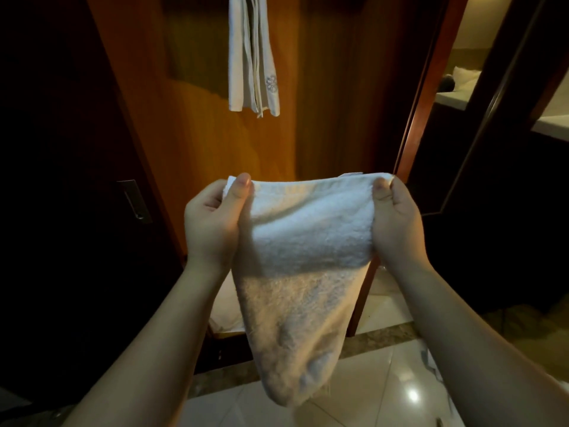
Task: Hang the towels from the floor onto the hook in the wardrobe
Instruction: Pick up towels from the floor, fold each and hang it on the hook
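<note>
I see a fluffy white cloth towel (308,241), rough and soft. The wardrobe (197,134) is smooth brown wood. The near floor (385,380) is shiny tile.

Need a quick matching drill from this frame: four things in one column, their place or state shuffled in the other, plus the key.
Things:
1. left hand
2. right hand
3. white towel
4. hanging cloth

States:
A. stretched between both hands, lower end drooping
B. high up against the wardrobe's wood panel
C. pinches the towel's right corner
D. pinches the towel's left corner

Pairs: 1-D, 2-C, 3-A, 4-B
</note>
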{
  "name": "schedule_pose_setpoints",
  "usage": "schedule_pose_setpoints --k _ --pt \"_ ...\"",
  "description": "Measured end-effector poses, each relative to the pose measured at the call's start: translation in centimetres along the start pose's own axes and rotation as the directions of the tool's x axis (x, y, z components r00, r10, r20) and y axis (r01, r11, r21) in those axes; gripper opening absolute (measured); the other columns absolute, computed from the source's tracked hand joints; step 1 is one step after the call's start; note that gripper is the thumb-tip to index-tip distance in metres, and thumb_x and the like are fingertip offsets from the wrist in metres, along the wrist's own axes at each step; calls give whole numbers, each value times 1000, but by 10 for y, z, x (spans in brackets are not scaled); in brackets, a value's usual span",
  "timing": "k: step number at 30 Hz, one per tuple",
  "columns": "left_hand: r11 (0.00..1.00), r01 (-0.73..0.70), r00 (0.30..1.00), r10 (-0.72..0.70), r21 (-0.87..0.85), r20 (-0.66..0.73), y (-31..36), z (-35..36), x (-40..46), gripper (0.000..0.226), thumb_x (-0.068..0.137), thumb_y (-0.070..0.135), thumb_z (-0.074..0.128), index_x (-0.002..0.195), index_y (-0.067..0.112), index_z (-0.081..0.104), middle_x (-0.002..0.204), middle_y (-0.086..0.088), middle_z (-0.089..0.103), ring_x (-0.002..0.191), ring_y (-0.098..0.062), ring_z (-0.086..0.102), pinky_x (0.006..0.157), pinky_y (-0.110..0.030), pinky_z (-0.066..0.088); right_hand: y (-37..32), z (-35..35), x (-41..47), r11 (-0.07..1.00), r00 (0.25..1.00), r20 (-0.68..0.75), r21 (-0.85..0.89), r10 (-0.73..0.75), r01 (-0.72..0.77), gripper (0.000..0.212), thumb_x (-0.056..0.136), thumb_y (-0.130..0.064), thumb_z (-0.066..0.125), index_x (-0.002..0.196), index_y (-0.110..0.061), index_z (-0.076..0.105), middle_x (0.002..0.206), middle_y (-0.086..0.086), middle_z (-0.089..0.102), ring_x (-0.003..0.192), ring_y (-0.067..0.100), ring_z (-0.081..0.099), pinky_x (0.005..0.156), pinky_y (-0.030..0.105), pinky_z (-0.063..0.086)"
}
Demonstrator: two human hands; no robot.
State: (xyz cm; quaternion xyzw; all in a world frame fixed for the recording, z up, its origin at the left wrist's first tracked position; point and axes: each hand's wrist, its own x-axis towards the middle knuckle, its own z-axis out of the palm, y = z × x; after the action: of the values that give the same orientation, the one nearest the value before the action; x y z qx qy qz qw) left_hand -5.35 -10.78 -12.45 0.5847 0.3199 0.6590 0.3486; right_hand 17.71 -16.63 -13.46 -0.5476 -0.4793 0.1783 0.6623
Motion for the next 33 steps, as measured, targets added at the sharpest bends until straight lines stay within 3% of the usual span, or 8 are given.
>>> schedule_pose_setpoints --k 5,12,16,22,24,26,29,33 --pt "935 353 903 -329 -40 277 -7 -7 5 31 70 55 79 82 26 79 80 -4 77 71 -22 74 61 -35 57 2 -3 1 996 997 24 50 75 -76 42 96 -64 42 111 -37 70 111 -7 74 103 13 70 91 52 57" --pt "902 415 887 -372 -118 274 0 0 -4 48 66 66 80 94 28 78 94 -11 77 84 -31 76 70 -49 60 11 -15 3 977 983 144 161 114 -137 53 94 -73 46 120 -33 70 118 -1 74 108 19 72 88 51 60" --pt "890 440 867 -387 -116 315 2 3 -5 42 74 59 79 97 24 78 98 -13 77 87 -32 76 69 -43 60 20 -21 5 947 965 200 236 171 -217 56 95 -70 50 123 -26 71 121 9 73 112 32 70 93 62 54" --pt "854 510 826 -455 -99 332 0 3 -4 43 73 60 80 96 23 78 101 -13 76 93 -34 74 84 -56 59 25 -22 0 950 971 163 231 176 -211 57 77 -76 68 107 -28 76 108 5 77 99 25 75 78 41 63" --pt "849 520 824 -471 -89 316 -1 4 -4 38 78 56 78 96 23 78 101 -13 76 95 -34 73 89 -61 55 27 -25 0 914 926 316 276 207 -299 68 62 -67 85 112 -21 74 113 10 76 105 28 73 79 37 62" --pt "856 511 827 -464 -81 317 -4 3 -5 28 83 51 73 93 25 79 96 -10 77 89 -29 74 87 -60 55 30 -30 1 858 785 571 253 241 -447 72 57 -50 95 117 -17 73 121 16 72 113 31 69 84 36 59" --pt "869 495 824 -460 -25 332 -6 0 -6 24 83 49 71 91 28 79 92 -5 77 84 -24 74 86 -61 54 39 -37 5 797 653 710 221 264 -563 64 62 -35 96 121 -23 74 131 15 67 123 32 63 92 37 56" --pt "890 455 829 -437 33 350 -9 -4 -4 17 86 43 68 92 31 78 93 -3 77 86 -23 74 84 -60 55 51 -42 15 792 699 666 267 260 -549 50 81 -39 83 128 -29 69 135 8 66 129 26 60 97 33 53"
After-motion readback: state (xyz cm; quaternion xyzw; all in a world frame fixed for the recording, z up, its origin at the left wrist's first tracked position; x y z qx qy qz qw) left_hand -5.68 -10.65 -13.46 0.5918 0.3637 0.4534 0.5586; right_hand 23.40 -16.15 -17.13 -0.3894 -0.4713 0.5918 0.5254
